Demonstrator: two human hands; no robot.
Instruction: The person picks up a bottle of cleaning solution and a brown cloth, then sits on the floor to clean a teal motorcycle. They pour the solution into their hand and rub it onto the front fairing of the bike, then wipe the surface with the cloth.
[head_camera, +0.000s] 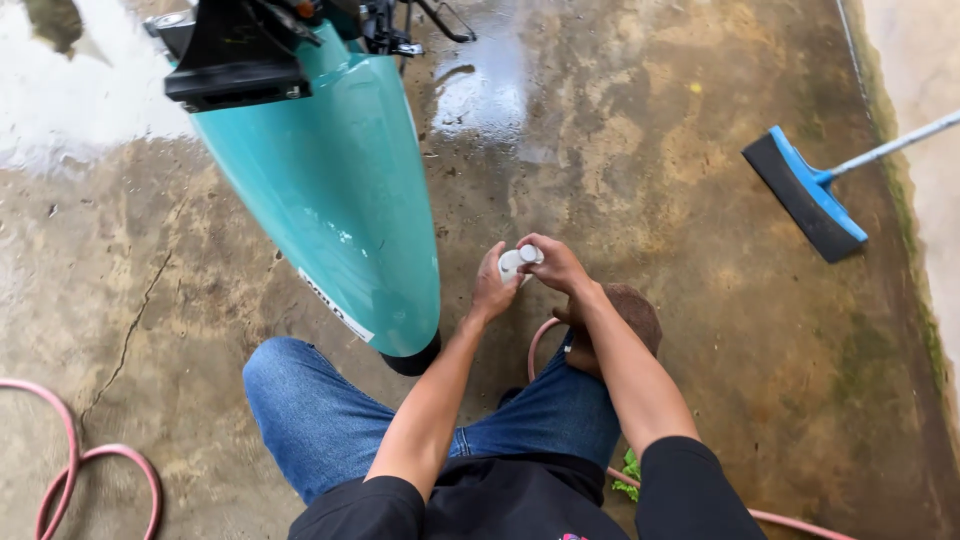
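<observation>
1. While the person crouches on the wet, stained concrete floor (700, 330), both hands meet on a small white plastic bottle (516, 262), just to the right of the glossy teal scooter mudguard (340, 190).
2. Left hand (492, 288) wraps the bottle's body from below, fingers closed around it; right hand (556, 265) pinches its top end, thumb and forefinger clamped there.
3. Judging by its size, the bottle is probably light and fairly stiff, though wet fingers could make smooth plastic slippery; the body looks like the safest place to hold, since the top is narrow.
4. Beneath the hands, to the right of the mudguard's lower tip, a brown rounded object (625, 320) sits by the right knee; what it is cannot be told.
5. Far right of the mudguard lies a blue-and-black floor squeegee (805, 195).
6. Pink rubber hose (95, 470) curls on the floor to the mudguard's lower left.
</observation>
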